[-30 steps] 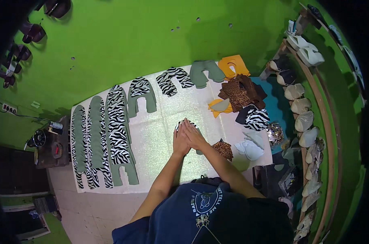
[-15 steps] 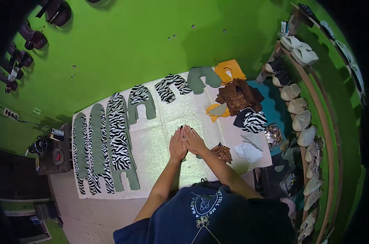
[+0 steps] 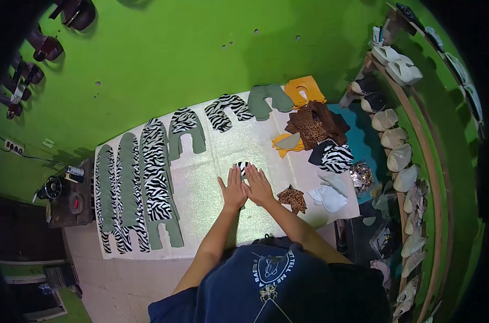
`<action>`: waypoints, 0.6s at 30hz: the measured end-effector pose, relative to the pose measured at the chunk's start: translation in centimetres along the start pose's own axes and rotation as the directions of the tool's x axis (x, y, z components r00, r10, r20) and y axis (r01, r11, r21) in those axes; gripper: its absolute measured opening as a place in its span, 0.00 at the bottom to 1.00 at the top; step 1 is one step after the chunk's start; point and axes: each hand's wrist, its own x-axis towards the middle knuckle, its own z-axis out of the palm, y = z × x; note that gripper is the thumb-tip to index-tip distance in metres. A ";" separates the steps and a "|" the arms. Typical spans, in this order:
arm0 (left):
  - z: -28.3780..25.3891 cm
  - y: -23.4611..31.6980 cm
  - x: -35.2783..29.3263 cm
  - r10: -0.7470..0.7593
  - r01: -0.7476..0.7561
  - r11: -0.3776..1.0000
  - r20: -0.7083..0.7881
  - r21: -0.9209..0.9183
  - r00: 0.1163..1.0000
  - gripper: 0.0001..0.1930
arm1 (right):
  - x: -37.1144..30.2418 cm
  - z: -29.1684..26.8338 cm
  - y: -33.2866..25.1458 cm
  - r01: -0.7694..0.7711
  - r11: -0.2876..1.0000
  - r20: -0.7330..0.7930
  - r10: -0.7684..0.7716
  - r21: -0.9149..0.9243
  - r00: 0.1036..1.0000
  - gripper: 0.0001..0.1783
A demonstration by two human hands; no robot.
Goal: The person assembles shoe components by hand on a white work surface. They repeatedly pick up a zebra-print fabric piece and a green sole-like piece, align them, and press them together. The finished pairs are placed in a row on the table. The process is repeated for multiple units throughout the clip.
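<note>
A zebra-print cut piece (image 3: 242, 166) lies on the pale table covering (image 3: 201, 226), mostly hidden beneath my hands. My left hand (image 3: 233, 189) presses flat on it, fingers stretched forward and the thumb out to the side. Beside it, my right hand (image 3: 258, 187) also lies flat with its fingers slightly spread, the two hands touching near the thumbs. Close to my right hand sits a leopard-print piece (image 3: 292, 199). Overlapping rows of green and zebra-print U-shaped pieces (image 3: 158, 177) cover the table's left side.
Along the back edge are a zebra-print piece (image 3: 228, 112), green pieces (image 3: 270, 101) and orange pieces (image 3: 305, 90). Brown leopard-print pieces (image 3: 317, 126) and white pieces (image 3: 329, 198) are on the right. A wooden rack (image 3: 417, 118) holds shoes and shoe forms. A green wall (image 3: 174, 59) stands behind.
My hands have spread apart slightly at the fingertips, from nearly overlapping to side by side. More of the zebra-print piece shows ahead of them.
</note>
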 end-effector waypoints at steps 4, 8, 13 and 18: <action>0.2 0.0 0.1 -0.001 0.001 1.000 0.012 0.016 1.000 0.29 | -1.2 0.4 0.1 0.004 0.999 -0.039 -0.006 -0.053 0.999 0.32; 0.2 0.0 0.0 -0.005 0.005 0.999 0.007 0.037 1.000 0.29 | -1.1 0.5 -0.1 -0.042 0.997 0.021 0.044 -0.072 0.999 0.34; 0.0 0.9 -0.8 -0.147 0.148 0.987 -0.025 0.056 0.989 0.29 | -1.4 0.7 -0.3 -0.111 0.963 0.044 0.125 -0.246 0.991 0.35; -0.5 1.2 -1.7 -0.225 0.225 0.974 0.010 0.014 0.974 0.30 | -1.4 0.8 -0.4 -0.131 0.967 0.043 0.144 -0.220 0.989 0.36</action>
